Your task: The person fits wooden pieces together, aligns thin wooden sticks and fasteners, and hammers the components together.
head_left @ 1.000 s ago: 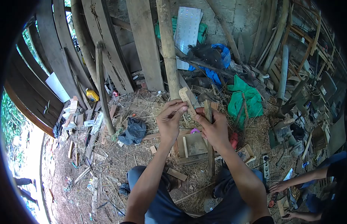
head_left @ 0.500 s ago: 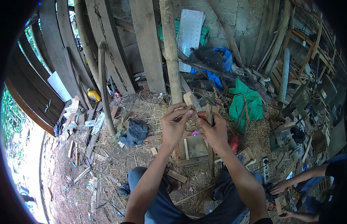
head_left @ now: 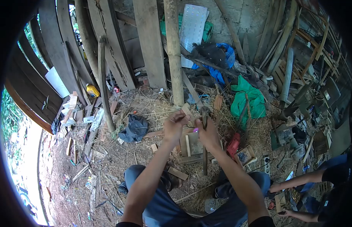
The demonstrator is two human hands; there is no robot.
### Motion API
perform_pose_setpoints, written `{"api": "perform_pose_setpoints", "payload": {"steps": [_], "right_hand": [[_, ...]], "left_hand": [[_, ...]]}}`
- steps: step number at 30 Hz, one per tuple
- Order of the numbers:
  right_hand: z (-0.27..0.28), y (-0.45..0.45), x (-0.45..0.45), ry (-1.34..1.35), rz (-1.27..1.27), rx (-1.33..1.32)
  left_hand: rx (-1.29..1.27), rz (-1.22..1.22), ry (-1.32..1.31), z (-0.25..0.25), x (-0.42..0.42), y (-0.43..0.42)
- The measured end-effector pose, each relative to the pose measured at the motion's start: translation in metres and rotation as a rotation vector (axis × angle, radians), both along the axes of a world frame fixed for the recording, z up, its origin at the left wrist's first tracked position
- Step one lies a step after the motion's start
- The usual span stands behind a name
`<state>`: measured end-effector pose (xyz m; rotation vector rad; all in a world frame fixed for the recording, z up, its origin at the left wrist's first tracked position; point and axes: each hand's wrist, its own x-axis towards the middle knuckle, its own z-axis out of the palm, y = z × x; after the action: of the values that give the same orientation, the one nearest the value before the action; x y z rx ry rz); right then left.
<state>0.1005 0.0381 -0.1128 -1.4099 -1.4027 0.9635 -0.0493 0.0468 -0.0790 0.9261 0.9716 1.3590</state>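
My left hand (head_left: 173, 126) pinches a small pale wooden piece (head_left: 186, 110) between thumb and fingertips. Close by on the right, my right hand (head_left: 207, 134) is wrapped round a hammer (head_left: 204, 160), whose handle hangs down and whose head shows above the fist. Under my hands, a wooden block (head_left: 191, 145) with a thin pale strip on it lies on the ground between my knees and the bamboo post.
A red power tool (head_left: 233, 144) and a small wooden box (head_left: 247, 154) lie right of my hands. A bamboo post (head_left: 173, 56) stands ahead. Dark cloth (head_left: 134, 128) is at left, a green sack (head_left: 247, 99) at right. A co-worker's hands (head_left: 276, 187) are at lower right.
My right hand has drawn slightly down and left with the hammer and no longer touches the wooden piece. The wooden piece has tilted and dropped lower in my left hand. The co-worker's hands have shifted slightly.
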Motion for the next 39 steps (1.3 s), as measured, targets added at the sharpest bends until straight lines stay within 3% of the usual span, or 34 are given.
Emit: {"api": "perform_pose_setpoints", "payload": {"steps": [2, 5, 7, 9, 10, 12, 14, 16, 19, 24, 30, 39], "right_hand": [[0.018, -0.017, -0.016, 0.297, 0.024, -0.306], [-0.001, -0.012, -0.019, 0.277, -0.030, -0.357], [-0.045, -0.004, -0.015, 0.292, -0.076, -0.246], [-0.056, -0.007, -0.011, -0.214, -0.050, -0.207], [-0.065, -0.007, -0.012, -0.210, -0.054, -0.201], [-0.084, -0.013, -0.017, -0.478, 0.143, -0.238], [-0.099, -0.020, -0.028, -0.485, 0.108, -0.234], [-0.113, -0.015, -0.036, -0.487, 0.073, -0.229], [-0.131, -0.010, -0.032, -0.545, -0.022, -0.230], [-0.098, 0.005, -0.006, -0.146, -0.013, -0.041], [-0.104, 0.016, 0.003, -0.061, -0.072, 0.192], [-0.106, 0.002, -0.001, 0.033, -0.180, -0.006]], "left_hand": [[0.021, 0.073, 0.093, -0.021, -0.001, 0.008], [-0.035, 0.158, 0.028, -0.042, -0.003, 0.007], [-0.126, 0.207, -0.010, -0.040, -0.011, 0.011], [-0.181, 0.232, 0.019, -0.040, -0.017, 0.012], [-0.232, 0.254, 0.047, -0.037, -0.019, 0.014], [-0.347, 0.224, 0.104, -0.032, -0.023, 0.018], [-0.469, 0.209, 0.153, -0.033, -0.036, 0.028], [-0.432, -0.131, -0.058, -0.044, -0.061, 0.050], [-0.373, -0.196, -0.018, -0.037, -0.066, 0.064], [-0.327, -0.334, -0.007, -0.038, -0.062, 0.066], [-0.381, -0.454, 0.023, -0.054, -0.039, 0.062], [-0.428, -0.546, 0.108, -0.078, -0.024, 0.056]]}}
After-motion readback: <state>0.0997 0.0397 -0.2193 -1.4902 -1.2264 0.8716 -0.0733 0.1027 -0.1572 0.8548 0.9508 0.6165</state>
